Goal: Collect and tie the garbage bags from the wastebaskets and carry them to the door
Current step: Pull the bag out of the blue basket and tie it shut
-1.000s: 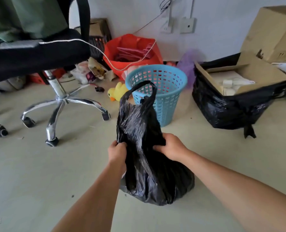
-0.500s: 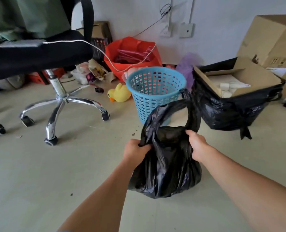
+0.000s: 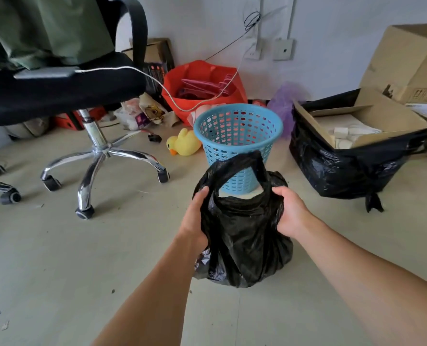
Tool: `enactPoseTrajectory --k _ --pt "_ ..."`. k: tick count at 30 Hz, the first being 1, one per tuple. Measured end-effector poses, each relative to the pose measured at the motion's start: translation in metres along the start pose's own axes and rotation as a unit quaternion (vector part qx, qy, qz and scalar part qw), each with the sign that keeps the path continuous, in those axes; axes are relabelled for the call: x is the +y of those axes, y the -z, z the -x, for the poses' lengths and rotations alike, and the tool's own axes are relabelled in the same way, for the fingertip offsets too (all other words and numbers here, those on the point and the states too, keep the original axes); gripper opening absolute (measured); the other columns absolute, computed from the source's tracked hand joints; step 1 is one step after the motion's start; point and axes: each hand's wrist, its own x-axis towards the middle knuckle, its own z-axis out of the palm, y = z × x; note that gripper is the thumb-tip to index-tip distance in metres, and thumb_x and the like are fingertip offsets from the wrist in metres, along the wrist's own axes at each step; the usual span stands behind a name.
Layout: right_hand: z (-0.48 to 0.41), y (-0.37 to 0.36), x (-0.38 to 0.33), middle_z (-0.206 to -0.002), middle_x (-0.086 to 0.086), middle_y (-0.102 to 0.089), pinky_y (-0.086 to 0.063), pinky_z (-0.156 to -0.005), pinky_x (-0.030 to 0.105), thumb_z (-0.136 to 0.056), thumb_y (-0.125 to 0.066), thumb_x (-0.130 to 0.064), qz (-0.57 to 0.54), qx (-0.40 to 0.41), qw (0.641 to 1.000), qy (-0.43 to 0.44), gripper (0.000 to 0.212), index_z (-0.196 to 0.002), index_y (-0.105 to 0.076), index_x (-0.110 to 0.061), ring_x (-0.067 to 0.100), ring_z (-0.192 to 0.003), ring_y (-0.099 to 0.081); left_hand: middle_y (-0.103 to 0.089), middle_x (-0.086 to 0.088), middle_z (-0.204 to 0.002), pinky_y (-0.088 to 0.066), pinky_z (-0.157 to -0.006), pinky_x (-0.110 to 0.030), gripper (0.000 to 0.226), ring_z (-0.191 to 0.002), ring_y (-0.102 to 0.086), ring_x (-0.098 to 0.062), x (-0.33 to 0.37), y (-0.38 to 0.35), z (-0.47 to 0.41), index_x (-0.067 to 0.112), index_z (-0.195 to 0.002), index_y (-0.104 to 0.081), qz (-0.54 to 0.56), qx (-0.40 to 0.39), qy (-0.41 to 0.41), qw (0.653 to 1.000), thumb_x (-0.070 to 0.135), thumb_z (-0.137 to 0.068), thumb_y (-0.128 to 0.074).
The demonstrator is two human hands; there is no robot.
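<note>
**Bag mouth spread, handles not yet knotted: spill and tear risk**

Since half a second ago both hands have slid down from the handle loops to the bag's shoulders, and the mouth now gapes wider. The black garbage bag (image 3: 245, 236) sits on the floor (image 3: 82, 258), just near of the blue wastebasket (image 3: 237, 143). Left hand (image 3: 195, 221) is clamped on the bag's left edge; right hand (image 3: 291, 213) is clamped on the right edge. One handle loop (image 3: 237, 163) arches up between them, untied.

Risks, as judged:
- Thin film stretched between two fists may rip if pulled further apart.
- Open mouth: contents can tip out if the bag is lifted before knotting.
- Basket right behind may get knocked over when the bag is swung up.
- Office chair (image 3: 100, 156) base, far left, and second black bag (image 3: 352, 166), far right, narrow the carry path.
</note>
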Motion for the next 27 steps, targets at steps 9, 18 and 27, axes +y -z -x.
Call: enactPoseTrajectory --k 9,18,27 --pt "0.006 -0.012 0.001 -0.091 0.013 -0.076 -0.058 -0.081 0.046 -0.087 -0.068 -0.017 0.038 0.036 0.998 0.023 0.016 -0.098 -0.07 -0.006 0.031 -0.086 -0.072 -0.073 -0.018 -0.106 -0.056 -0.082 -0.046 0.034 -0.095 -0.07 -0.032 -0.008 0.004 -0.018 0.005 -0.115 -0.065 0.007 0.094 -0.002 0.996 0.027 -0.09 -0.063" --pt "-0.002 -0.005 0.017 -0.104 0.017 -0.067 -0.05 -0.079 0.033 -0.09 -0.065 -0.031 0.377 0.101 0.921 -0.006 0.035 -0.11 -0.062 -0.003 0.03 -0.09 -0.064 -0.066 -0.018 -0.119 -0.052 -0.093 -0.044 0.037 -0.107 -0.064 -0.031 -0.01 -0.012 -0.003 0.001 -0.12 -0.062 -0.071 -0.059 0.026 0.995 0.026 -0.093 -0.057" --pt "0.005 0.005 0.006 -0.085 0.021 -0.062 -0.049 -0.078 0.037 -0.079 -0.058 0.001 0.384 -0.075 0.92 -0.018 0.011 -0.079 -0.068 -0.001 0.03 -0.073 -0.059 -0.061 -0.01 -0.078 -0.047 -0.068 -0.034 0.028 -0.073 -0.059 -0.026 -0.013 -0.011 -0.006 0.003 -0.089 -0.057 -0.575 0.018 -0.058 0.816 0.031 -0.093 -0.055"
